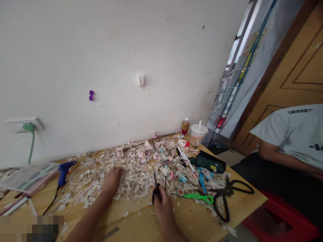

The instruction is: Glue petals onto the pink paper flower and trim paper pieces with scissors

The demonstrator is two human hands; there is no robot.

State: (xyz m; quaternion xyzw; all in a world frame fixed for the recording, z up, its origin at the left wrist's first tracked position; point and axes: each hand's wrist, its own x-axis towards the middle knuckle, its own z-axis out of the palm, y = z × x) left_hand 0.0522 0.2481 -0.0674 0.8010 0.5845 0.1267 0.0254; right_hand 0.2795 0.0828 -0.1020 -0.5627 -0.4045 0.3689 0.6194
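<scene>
My right hand [163,200] is closed around a small pair of scissors [155,188] with black handles, its blades pointing away from me. A thin dark stem topped by a pale flower [166,170] rises beside these fingers; whether the hand also grips it is unclear. My left hand [112,179] rests on the paper-like scraps [136,181], its fingers curled and their undersides hidden. Behind both hands, a branch with pink blossoms [147,145] lies across the pile.
Large black scissors [228,191], a green-handled tool [199,197], blue scissors [202,179] and a dark green pouch [210,163] lie at right. A lidded cup [199,135] and bottle [185,127] stand behind. A blue glue gun [63,173] is left. Another person [295,141] sits right.
</scene>
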